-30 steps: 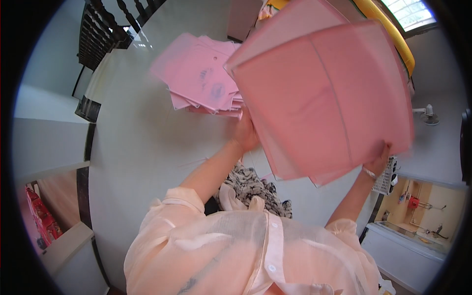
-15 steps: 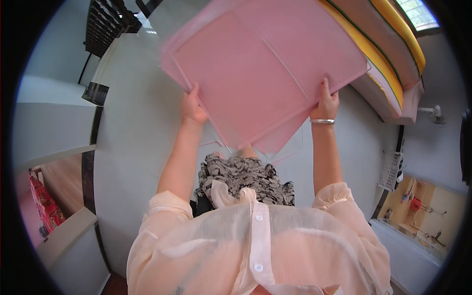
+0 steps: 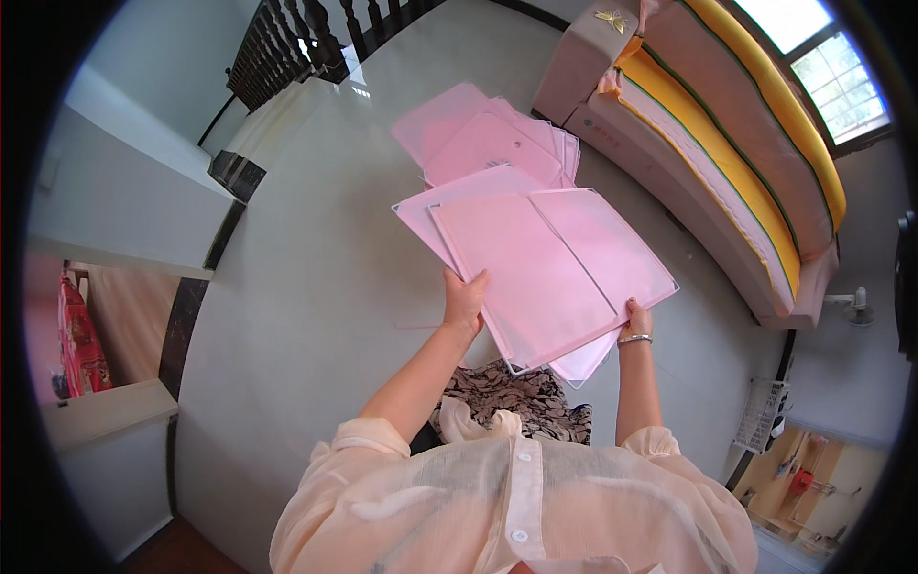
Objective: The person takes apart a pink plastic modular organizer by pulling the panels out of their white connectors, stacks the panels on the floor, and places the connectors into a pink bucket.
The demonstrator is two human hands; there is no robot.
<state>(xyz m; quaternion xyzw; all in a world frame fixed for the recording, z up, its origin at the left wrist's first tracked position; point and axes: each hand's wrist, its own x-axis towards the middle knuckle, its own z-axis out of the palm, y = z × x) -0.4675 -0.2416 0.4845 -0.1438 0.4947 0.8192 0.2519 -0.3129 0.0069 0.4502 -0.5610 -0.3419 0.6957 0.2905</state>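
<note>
Between my two hands are pink sheet panels [image 3: 555,263] edged with thin metal wire, at least two of them overlapping at slightly different angles. A wire bar crosses the top panel lengthwise. My left hand [image 3: 466,298] is closed on their left edge. On the right edge, near a corner, my right hand [image 3: 635,320] grips them with its thumb on top; a silver bracelet is on that wrist. Just beyond lies a loose pile of similar pink panels [image 3: 492,139] on the floor, its near side covered by the held ones.
Pale glossy floor [image 3: 306,316] surrounds me. A long pink sofa [image 3: 660,177] with yellow-edged covers stands at the far right under a window. Dark balusters [image 3: 325,43] rise at the far left. A white wire rack [image 3: 762,416] hangs on the right wall.
The held panels have dropped lower and away from me, tilting flatter. The pile on the floor beyond them has come into view. Both hands keep their grip.
</note>
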